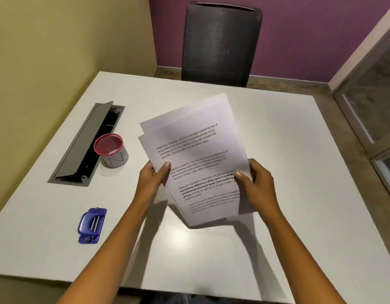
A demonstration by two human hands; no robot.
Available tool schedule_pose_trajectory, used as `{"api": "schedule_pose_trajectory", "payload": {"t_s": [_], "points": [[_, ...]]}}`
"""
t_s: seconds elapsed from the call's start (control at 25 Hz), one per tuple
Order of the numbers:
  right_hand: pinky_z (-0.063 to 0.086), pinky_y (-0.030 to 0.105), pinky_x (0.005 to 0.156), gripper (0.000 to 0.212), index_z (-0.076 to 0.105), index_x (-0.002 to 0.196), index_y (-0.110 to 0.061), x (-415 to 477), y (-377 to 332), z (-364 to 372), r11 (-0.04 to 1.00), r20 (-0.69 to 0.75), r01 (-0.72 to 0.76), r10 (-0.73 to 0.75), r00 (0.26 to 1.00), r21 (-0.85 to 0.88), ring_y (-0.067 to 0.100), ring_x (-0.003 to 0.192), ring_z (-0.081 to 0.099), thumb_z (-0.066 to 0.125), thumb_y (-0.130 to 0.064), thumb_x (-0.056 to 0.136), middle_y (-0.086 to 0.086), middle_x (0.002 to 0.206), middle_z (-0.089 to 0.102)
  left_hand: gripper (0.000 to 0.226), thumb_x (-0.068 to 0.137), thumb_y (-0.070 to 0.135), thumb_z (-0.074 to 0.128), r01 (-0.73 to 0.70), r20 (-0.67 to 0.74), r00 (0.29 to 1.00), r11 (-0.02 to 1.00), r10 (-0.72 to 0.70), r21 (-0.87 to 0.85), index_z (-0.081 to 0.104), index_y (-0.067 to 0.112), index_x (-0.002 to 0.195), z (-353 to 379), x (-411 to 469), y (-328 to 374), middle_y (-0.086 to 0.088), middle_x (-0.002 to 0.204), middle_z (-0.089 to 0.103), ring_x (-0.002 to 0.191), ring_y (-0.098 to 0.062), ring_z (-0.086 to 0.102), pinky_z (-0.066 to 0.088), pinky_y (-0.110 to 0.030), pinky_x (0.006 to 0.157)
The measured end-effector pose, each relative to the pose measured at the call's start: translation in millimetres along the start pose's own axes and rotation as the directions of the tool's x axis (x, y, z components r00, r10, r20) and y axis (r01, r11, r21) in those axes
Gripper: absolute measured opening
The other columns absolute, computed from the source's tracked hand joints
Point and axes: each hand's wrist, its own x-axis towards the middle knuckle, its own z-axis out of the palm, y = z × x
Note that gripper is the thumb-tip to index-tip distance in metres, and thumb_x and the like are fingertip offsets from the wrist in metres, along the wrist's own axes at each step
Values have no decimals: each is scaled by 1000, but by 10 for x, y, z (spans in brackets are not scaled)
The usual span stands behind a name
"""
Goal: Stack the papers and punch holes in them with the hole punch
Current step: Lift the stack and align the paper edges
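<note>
Several white printed papers (196, 150) are held up above the white table (277, 194), loosely fanned and not squared, tilted to the right. My left hand (154, 174) grips their left edge, thumb on the top sheet. My right hand (255, 183) grips the right edge, thumb on the print. A blue hole punch (92, 224) lies flat on the table at the near left, apart from both hands.
A red-rimmed mesh pen cup (111, 150) stands left of the papers, beside an open grey cable tray (86, 143) set into the table. A dark mesh chair (220, 42) is at the far edge. A wall runs along the left; a glass partition (369, 102) is at right.
</note>
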Motion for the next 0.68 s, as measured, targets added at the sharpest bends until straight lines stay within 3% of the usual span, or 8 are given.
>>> {"api": "schedule_pose_trajectory", "payload": {"t_s": [0.04, 0.12, 0.2, 0.28, 0.4, 0.56, 0.68], "points": [[46, 6, 62, 8, 60, 98, -16, -11, 5, 7, 1000, -27, 10, -9, 1000, 14, -6, 74, 60, 60, -13, 90, -8, 90, 66, 28, 91, 29, 61, -46, -12, 999, 998, 47, 51, 60, 14, 114, 43, -33, 88, -6, 114, 70, 97, -18, 68, 55, -37, 86], [49, 9, 66, 10, 60, 100, -16, -44, 11, 38, 996, -92, 20, -12, 996, 83, -2, 79, 61, 60, -12, 90, -8, 93, 67, 17, 92, 24, 60, -151, -82, 984, 986, 157, 77, 62, 19, 108, 158, -117, 250, 4, 104, 70, 90, -3, 67, 54, -21, 78], [53, 16, 75, 11, 60, 101, -16, -78, 24, 73, 986, -143, 21, 3, 990, 167, 5, 86, 64, 60, -11, 91, -6, 98, 68, 9, 91, 21, 61, -241, -171, 953, 967, 251, 78, 62, 19, 100, 250, -190, 341, 9, 89, 68, 71, 7, 61, 47, -8, 64], [53, 22, 83, 12, 59, 99, -19, -116, 30, 101, 972, -171, 30, 10, 985, 233, 12, 94, 64, 58, -9, 92, -5, 101, 68, 8, 91, 23, 61, -303, -235, 918, 948, 318, 100, 62, 17, 96, 295, -261, 368, 9, 78, 64, 62, 4, 54, 44, -11, 59], [49, 23, 90, 26, 59, 98, -28, -179, 58, 176, 947, -186, 26, 36, 982, 321, 10, 100, 64, 56, -3, 92, -8, 103, 68, 8, 90, 30, 62, -340, -244, 898, 929, 366, 144, 61, 22, 89, 303, -320, 275, 5, 68, 55, 64, -8, 43, 38, -25, 62], [47, 19, 83, 19, 57, 93, -19, -268, 125, 294, 934, -215, 2, 80, 973, 357, 7, 92, 61, 52, -1, 93, -14, 90, 66, 13, 84, 38, 59, -300, -244, 912, 941, 330, 156, 58, 25, 81, 309, -379, 104, -17, 75, 57, 69, -13, 43, 36, -32, 65], [44, 19, 78, 13, 55, 91, -14, -301, 95, 303, 942, -239, 26, 58, 969, 334, 7, 83, 57, 51, -2, 94, -8, 85, 62, 15, 86, 35, 56, -304, -252, 911, 944, 327, 126, 58, 20, 82, 307, -444, 96, -17, 81, 61, 71, -13, 46, 37, -31, 65]]}}
